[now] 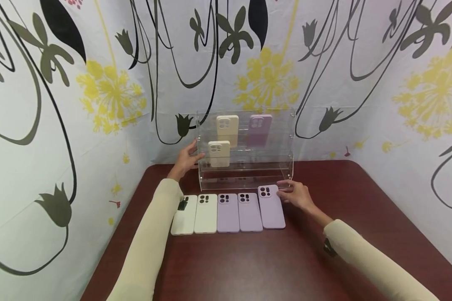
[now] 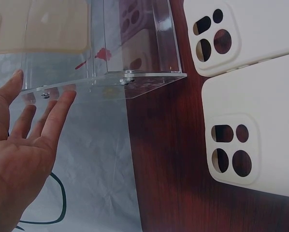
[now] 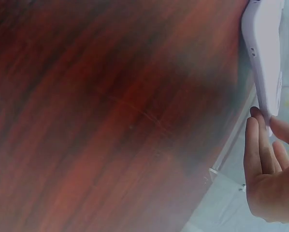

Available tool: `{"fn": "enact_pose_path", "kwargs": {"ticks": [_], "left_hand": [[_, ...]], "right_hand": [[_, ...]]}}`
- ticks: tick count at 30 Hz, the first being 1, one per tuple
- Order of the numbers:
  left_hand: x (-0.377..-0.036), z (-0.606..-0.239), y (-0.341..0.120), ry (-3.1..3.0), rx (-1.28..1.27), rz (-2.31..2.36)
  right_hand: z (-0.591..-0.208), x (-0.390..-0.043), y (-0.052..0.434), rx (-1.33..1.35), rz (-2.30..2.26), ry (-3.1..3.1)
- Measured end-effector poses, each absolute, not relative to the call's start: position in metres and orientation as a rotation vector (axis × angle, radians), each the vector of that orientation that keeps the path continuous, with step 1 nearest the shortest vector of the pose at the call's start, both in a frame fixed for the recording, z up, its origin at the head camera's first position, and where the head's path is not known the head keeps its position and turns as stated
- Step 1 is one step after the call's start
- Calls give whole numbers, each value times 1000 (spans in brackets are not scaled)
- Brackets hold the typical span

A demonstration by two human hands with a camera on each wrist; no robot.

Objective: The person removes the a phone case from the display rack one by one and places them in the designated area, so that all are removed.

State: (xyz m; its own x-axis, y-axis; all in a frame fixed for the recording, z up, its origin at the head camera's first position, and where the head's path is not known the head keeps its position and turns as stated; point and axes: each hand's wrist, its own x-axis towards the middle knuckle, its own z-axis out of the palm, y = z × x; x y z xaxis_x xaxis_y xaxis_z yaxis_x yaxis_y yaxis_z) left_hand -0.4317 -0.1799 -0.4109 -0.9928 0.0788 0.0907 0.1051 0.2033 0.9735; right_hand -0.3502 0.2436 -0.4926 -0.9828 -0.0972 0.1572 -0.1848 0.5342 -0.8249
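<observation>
My right hand [image 1: 297, 195] pinches the upper right corner of a lilac phone case [image 1: 272, 209], thumb on one face and fingers on the other. That case tilts, its top end raised off the table, as the right wrist view shows. At the left side of a clear acrylic display rack [image 1: 245, 172], my left hand [image 1: 187, 159] has its fingers extended against the side panel. Two cream phone cases [image 1: 219, 154] and one lilac phone case [image 1: 260, 130] stand on the rack's tiers. Two white phone cases [image 2: 255, 125] lie in front of the rack, beside two more lilac cases [image 1: 228, 215].
A dark red-brown wooden table [image 1: 226, 267] carries the rack near its back edge. Behind and at both sides hangs a white curtain [image 1: 128, 100] with flower patterns. The flat cases form a side-by-side row close to the rack's front.
</observation>
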Motion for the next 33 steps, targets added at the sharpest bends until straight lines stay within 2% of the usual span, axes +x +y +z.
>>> {"fn": "enact_pose_path", "kwargs": {"ticks": [20, 33], "left_hand": [[-435, -412, -180, -2414, -186, -1963], [-435, -411, -181, -2409, -184, -1974]], "right_hand": [[-508, -344, 244, 233, 1389, -2720], [-502, -345, 244, 335, 1115, -2769]]}}
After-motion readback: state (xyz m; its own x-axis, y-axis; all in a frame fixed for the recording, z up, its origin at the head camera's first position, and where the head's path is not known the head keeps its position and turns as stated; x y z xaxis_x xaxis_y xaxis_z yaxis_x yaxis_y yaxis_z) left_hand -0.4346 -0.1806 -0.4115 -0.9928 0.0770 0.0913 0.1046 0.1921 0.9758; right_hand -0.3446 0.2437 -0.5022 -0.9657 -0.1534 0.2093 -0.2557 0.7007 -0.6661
